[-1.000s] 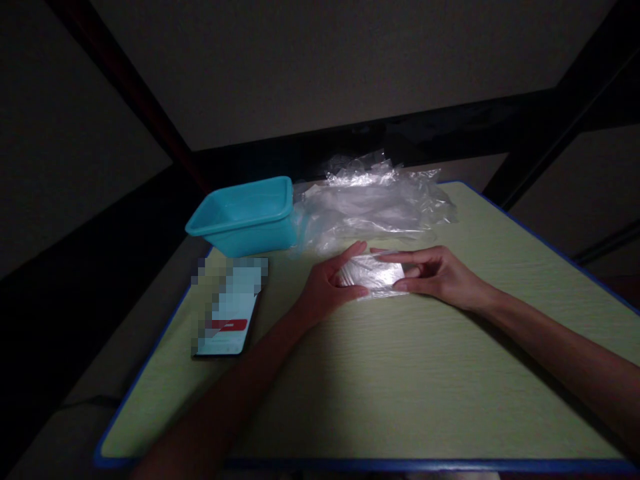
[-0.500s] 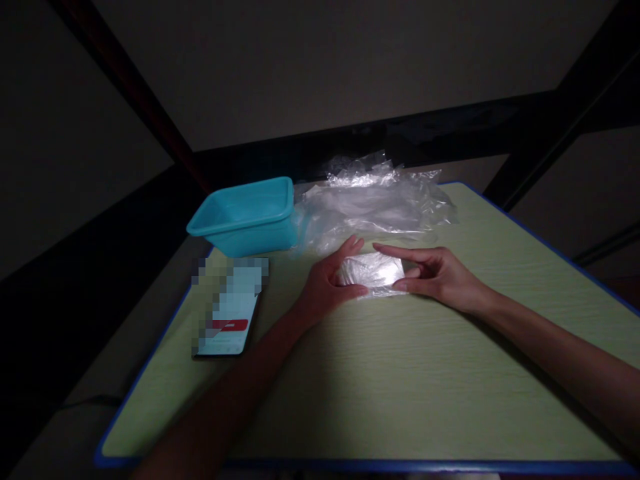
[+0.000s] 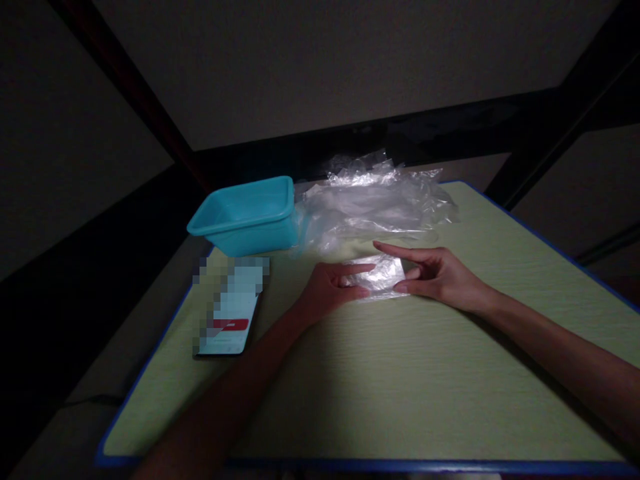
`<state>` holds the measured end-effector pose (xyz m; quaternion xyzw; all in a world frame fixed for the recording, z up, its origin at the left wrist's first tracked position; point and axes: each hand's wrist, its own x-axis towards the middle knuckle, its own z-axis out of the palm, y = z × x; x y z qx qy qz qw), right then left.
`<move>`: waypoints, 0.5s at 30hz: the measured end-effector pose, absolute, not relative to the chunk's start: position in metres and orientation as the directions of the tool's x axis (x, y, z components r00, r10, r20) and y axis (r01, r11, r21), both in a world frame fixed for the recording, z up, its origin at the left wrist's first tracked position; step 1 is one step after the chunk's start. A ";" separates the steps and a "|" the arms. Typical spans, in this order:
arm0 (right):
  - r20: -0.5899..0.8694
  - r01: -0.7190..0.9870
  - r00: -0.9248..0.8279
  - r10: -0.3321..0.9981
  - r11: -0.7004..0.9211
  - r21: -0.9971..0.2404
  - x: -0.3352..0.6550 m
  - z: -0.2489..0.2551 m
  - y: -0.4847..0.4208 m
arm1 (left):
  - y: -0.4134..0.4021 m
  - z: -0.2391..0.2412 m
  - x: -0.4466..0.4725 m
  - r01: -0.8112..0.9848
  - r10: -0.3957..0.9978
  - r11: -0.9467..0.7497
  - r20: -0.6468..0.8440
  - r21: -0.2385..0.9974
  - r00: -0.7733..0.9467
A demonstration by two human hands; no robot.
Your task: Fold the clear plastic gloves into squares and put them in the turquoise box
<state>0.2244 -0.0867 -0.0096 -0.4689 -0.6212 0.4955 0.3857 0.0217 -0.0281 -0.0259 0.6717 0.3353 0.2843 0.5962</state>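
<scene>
Pinned flat on table [image 3: 400, 373], just near of plastic heap [image 3: 370, 200] — bag [image 3: 383, 275], left hand [image 3: 330, 288] clamping left end with fingers together over thumb, right hand [image 3: 435, 273] pinching right edge thumb-to-finger, seemingly to stretch slippery film taut — tub [image 3: 245, 217], phone [image 3: 227, 313] at left.

glossy clear plastic bag [image 3: 383, 275], matt wood-grain table [image 3: 400, 373], smooth plastic tub [image 3: 245, 217]

We see a teal tub [image 3: 245, 217] at the desk's [image 3: 400, 373] far left corner, w/ a crumpled heap of clear plastic [image 3: 373, 203] touching its right side. A phone [image 3: 230, 307], screen lit, lies just in front of the tub.
</scene>
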 end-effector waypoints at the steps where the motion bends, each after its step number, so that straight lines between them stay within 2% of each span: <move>1: 0.013 0.204 -0.266 0.964 0.070 -0.976 0.224 -0.010 -0.087 | -0.028 -0.025 0.022 0.107 0.791 -0.062 -0.017 0.992 0.612; 10: 0.030 0.209 -0.254 0.967 0.086 -0.974 0.223 -0.008 -0.086 | -0.030 -0.022 0.023 0.035 0.800 0.019 -0.037 0.999 0.599; 15: 0.027 0.204 -0.235 0.972 0.076 -0.976 0.222 -0.007 -0.087 | -0.030 -0.023 0.023 0.036 0.803 0.007 -0.027 0.999 0.595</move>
